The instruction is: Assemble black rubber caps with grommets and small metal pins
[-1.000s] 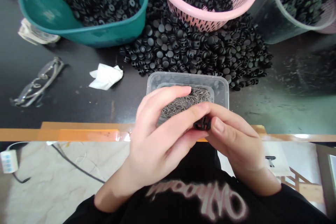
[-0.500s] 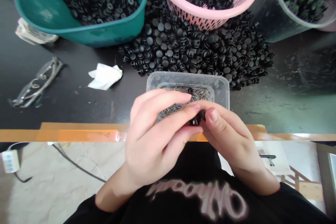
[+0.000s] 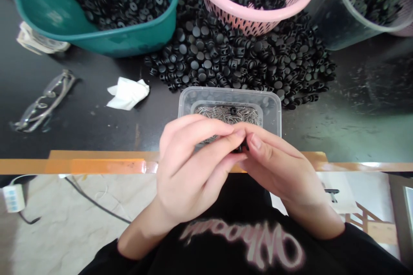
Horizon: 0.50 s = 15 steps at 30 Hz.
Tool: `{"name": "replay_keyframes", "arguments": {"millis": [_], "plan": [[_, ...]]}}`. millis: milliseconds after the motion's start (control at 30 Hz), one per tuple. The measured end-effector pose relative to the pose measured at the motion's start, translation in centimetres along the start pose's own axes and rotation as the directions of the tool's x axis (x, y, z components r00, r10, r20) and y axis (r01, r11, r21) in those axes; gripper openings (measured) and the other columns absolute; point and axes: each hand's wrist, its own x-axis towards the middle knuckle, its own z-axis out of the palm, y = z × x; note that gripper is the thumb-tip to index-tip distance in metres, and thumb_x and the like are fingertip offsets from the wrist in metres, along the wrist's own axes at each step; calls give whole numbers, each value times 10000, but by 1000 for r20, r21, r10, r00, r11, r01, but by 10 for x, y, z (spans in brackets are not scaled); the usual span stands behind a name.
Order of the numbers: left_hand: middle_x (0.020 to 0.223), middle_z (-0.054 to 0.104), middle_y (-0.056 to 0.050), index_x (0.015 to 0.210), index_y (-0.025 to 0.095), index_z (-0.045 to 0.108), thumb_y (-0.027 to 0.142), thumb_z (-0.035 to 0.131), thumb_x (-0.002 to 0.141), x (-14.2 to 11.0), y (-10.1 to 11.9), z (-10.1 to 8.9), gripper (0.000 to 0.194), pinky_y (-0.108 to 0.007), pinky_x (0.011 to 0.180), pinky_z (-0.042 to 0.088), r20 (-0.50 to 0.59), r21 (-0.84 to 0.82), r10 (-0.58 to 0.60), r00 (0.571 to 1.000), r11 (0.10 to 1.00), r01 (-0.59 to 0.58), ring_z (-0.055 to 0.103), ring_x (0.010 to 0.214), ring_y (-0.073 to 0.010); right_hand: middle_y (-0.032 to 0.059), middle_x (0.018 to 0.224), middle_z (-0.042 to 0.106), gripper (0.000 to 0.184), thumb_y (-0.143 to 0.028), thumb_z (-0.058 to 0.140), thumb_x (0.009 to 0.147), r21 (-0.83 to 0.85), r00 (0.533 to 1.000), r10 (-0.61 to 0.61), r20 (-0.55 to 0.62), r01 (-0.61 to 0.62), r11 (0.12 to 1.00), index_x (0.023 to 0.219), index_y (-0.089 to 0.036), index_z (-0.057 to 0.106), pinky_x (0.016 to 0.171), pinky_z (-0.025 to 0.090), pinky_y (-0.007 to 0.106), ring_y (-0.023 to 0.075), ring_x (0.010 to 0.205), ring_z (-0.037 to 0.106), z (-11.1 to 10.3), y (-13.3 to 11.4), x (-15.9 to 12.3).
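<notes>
L hand (image 3: 190, 167) and R hand (image 3: 284, 167) pressed together, fingertips (image 3: 240, 134) pinching small black plastic part (image 3: 242, 148) just above front edge of clear tub (image 3: 269, 111) of screws (image 3: 227, 114). Part light, stiff, tiny, mostly hidden: hold by edges.

assembly workshop, black plastic parts (image 3: 245, 56) heaped on dark workbench (image 3: 364, 94)

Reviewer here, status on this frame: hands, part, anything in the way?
Left hand, right hand pinching small black piece, mostly hidden by fingers. Clear tub of screws beyond, partly under hands.
</notes>
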Motion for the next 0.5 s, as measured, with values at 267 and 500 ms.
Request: {"name": "replay_keyframes", "arguments": {"millis": [267, 500], "plan": [[1108, 735, 11, 1126, 287, 707, 234, 734, 927, 0, 0, 0, 207, -383, 946, 572, 11, 0, 19, 1000, 1000, -19, 656, 1058, -218, 32, 1039, 714, 191, -341, 574, 1055, 65, 999, 32, -5, -31, 997, 1063, -193, 695, 975, 551, 300, 143, 992, 694, -3, 4, 5], [1127, 722, 32, 1119, 305, 671, 266, 663, 971, 6, 5, -2, 154, -364, 955, 570, 55, -35, 14, 998, 999, -12, 677, 1061, -188, 30, 938, 718, 207, -399, 652, 1003, 109, 999, 13, 46, -18, 994, 1087, -219, 711, 872, 589, 285, 149, 922, 703, -6, 8, 6]]}}
